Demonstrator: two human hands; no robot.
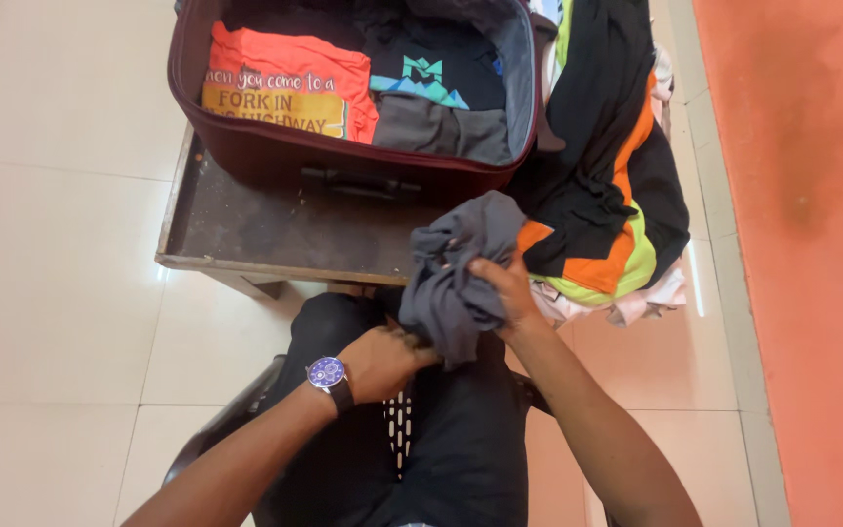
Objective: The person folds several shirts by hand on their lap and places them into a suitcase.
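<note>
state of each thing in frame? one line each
Suitcase: open, on the low table, partly packed.
Orange shirt: folded, flat in the suitcase.
Dark shirt: folded, in the suitcase beside the orange one.
Grey garment: bunched up, held in both hands.
Left hand: gripping the garment's lower end.
Right hand: gripping its middle.
Clothes pile: unfolded, heaped right of the suitcase.
Watch: on the left wrist.

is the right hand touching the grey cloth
Touching. The head view shows the right hand with its fingers closed around the bunched grey cloth, no gap between them.
</note>
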